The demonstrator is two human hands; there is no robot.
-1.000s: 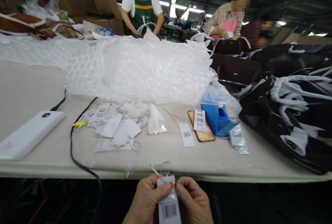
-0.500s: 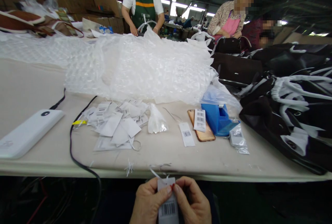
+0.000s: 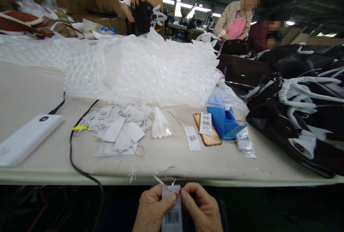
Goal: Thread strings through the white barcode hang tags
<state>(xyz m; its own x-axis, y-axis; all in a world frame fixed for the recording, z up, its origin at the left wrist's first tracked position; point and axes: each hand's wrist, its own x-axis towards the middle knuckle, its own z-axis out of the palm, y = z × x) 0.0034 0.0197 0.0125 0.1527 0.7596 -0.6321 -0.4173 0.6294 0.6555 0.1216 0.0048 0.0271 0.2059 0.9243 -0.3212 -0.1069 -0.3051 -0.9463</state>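
Observation:
My left hand point(image 3: 153, 208) grips a white barcode hang tag point(image 3: 172, 216) upright below the table edge, its thumb across the front. A white string point(image 3: 159, 179) comes off the top of the tag and trails to the table edge. Close against the tag's right edge is my right hand point(image 3: 202, 208), thumb and forefinger pinched together; what lies between those fingertips is too small to make out. On the table in front, a heap of white tags point(image 3: 120, 128) lies beside a small clear bag point(image 3: 161, 124) of white pieces. A single strung tag point(image 3: 192, 139) lies to the right.
A phone point(image 3: 211, 139) with a barcode sheet leans near a blue tape dispenser point(image 3: 227, 122). Bubble wrap point(image 3: 150, 71) spans the table's middle. Dark bags point(image 3: 276, 124) pile up at right. A white power bank point(image 3: 29, 139) and black cable point(image 3: 72, 146) lie left. Two co-workers stand behind.
My right fingertips have drawn slightly away from the tag's edge; the left hand keeps its grip. The co-worker in the green apron has raised a dark bag. The view has shifted slightly.

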